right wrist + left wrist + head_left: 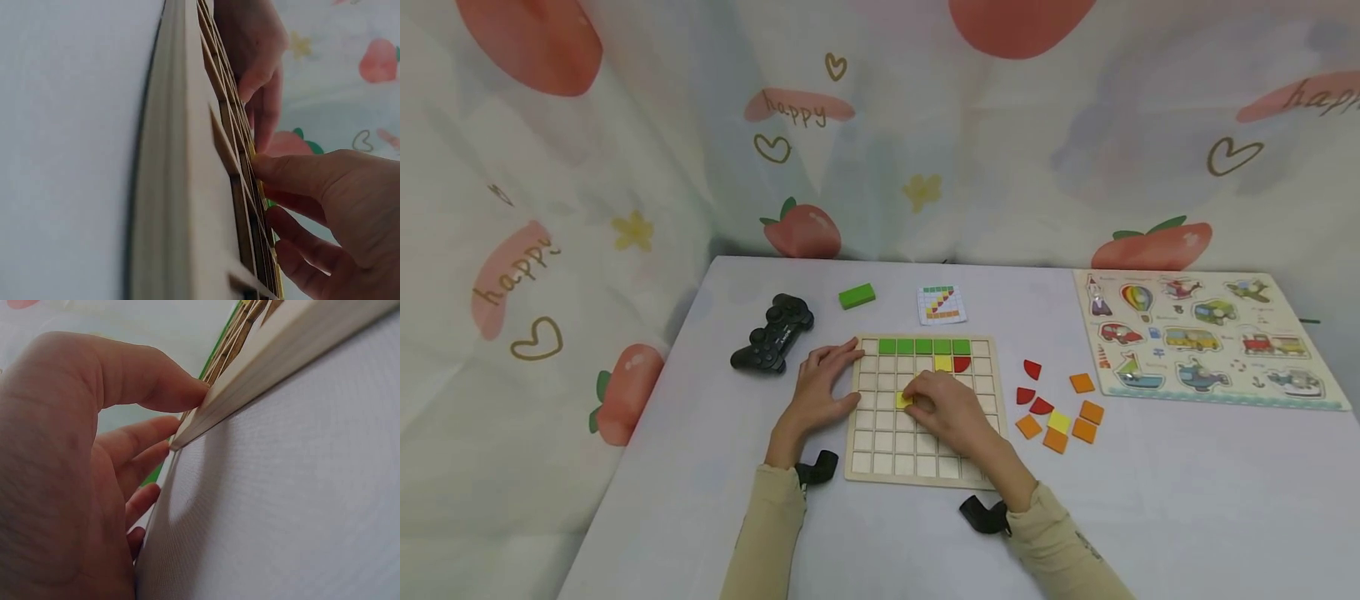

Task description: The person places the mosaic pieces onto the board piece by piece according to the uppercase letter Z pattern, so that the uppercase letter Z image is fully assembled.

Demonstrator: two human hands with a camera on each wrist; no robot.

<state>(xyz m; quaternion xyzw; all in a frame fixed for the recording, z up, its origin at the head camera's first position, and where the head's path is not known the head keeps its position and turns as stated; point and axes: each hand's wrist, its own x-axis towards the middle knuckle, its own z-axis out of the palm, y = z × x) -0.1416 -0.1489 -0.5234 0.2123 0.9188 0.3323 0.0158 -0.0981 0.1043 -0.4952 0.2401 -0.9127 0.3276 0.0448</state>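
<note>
A wooden grid board [872, 477] lies flat on the table. Several green tiles [924, 347] fill part of its top row; below them sit a yellow square tile [943, 363] and a red quarter-circle tile [961, 364]. My right hand [951, 408] is over the board's middle, thumb and fingertips pinching another yellow square tile [903, 401] at a cell. Extended, the fingers of my left hand [820, 389] touch the board's upper left corner, while its thumb [181, 394] rests against the left edge. In the right wrist view, my right fingertips partly hide the pinched tile.
Loose red tiles [1026, 396], orange tiles [1055, 440] and a yellow tile [1059, 421] lie right of the board. Behind it are a green block [857, 296] and a pattern card [942, 305]. A black game controller [772, 333] lies left, a picture puzzle [1210, 333] far right.
</note>
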